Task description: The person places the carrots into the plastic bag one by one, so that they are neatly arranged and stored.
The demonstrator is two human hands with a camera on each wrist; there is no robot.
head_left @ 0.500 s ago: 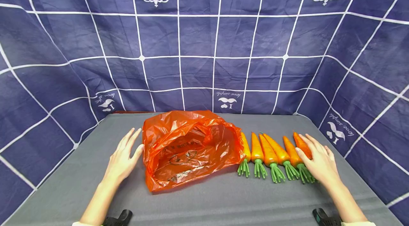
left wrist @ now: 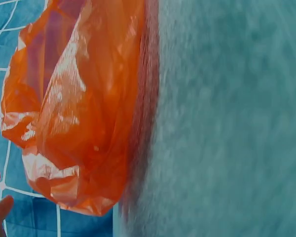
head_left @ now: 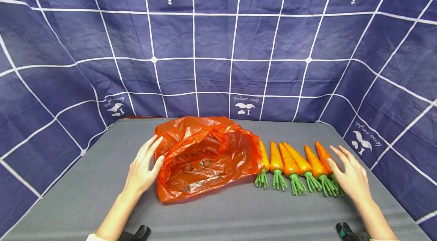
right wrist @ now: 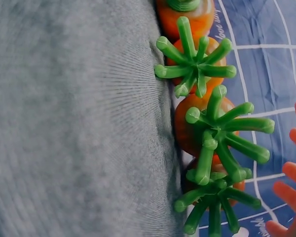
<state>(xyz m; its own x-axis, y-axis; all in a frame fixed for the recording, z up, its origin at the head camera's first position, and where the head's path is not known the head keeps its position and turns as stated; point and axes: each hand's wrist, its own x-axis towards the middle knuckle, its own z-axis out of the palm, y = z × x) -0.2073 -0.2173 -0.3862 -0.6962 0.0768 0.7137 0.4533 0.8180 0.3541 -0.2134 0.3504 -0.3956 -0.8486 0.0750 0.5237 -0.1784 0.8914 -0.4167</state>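
Observation:
An orange-red translucent plastic bag [head_left: 191, 125] lies on the grey table with its wide mouth facing the near side. My left hand [head_left: 143, 167] is at the bag's left edge, fingers extended and thumb apart; whether it touches the plastic I cannot tell. To the right of the bag, several carrots with green stem tops lie in a row, among them a middle carrot [head_left: 288, 161] and the rightmost carrot [head_left: 324, 154]. Beside that last one is my right hand [head_left: 353, 174], holding nothing, its fingers spread and partly covering the stems. The right wrist view shows green stems [right wrist: 217, 128] up close.
A grey cloth [head_left: 239, 218] covers the table. Blue curtains [head_left: 218, 40] with white grid lines stand behind it and along both sides. The leftmost carrot [head_left: 264, 157] is partly covered by the bag's right edge.
My left hand has moved right, so its fingertips now overlap the bag's left edge in the head view. My right hand has shifted slightly right, uncovering more of the rightmost carrot.

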